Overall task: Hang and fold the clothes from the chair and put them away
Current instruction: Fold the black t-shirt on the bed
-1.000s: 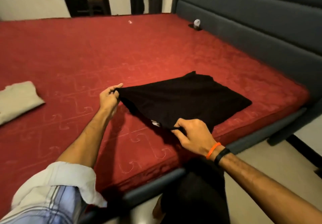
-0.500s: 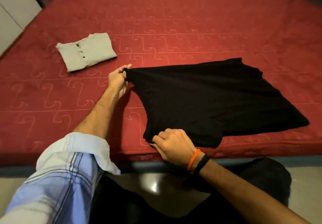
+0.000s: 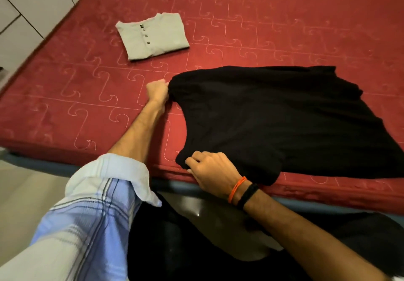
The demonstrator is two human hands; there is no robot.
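Black shirt (image 3: 273, 123) flat on the red bed (image 3: 65, 97), filling the view from centre out to 3 o'clock, its near edge just short of the mattress edge. Left hand (image 3: 157, 91) sits at the shirt's far-left corner, around 10 o'clock from centre, fingers curled tight and gripping the cloth there. Right hand (image 3: 209, 169) is down at 6 o'clock, on the near-left corner, fingers bent and pinching the fabric against the mattress edge. An orange band (image 3: 237, 189) and a black band (image 3: 247, 195) ring the right wrist side by side. The left arm wears a rolled-up checked sleeve (image 3: 98, 193). Up at 11 o'clock, well apart from the black shirt, a grey shirt (image 3: 153, 37) lies folded, buttons facing up. White panels (image 3: 26, 7) show beyond the bed at 10 o'clock.
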